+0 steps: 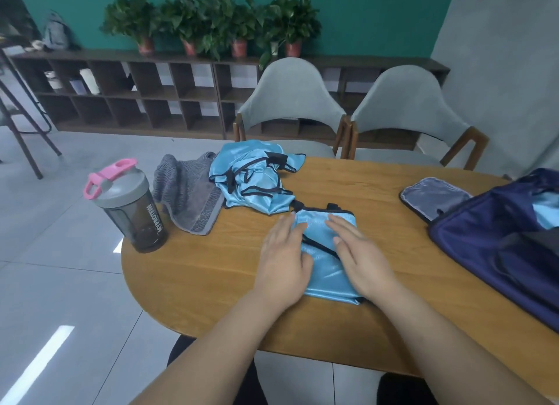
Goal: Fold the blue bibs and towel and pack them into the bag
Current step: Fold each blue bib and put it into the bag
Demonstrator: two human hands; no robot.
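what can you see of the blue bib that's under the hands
The folded bib is shiny light-blue fabric with black trim, folded into a narrow oblong. It lies flat on the wooden table, its long side pointing away from the person. The left hand and right hand rest on its two sides, fingers straight, pressing it flat. Black strap ends stick out at its far end, right by the crumpled bibs.

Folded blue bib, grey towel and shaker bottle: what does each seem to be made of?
The folded blue bib is probably thin synthetic fabric, satin-like: it shines and has black trim. The grey towel is likely terry or microfibre: matte, with a ribbed pile and a woven border. The shaker bottle seems to be smoky see-through plastic, with an opaque grey lid and a pink cap.
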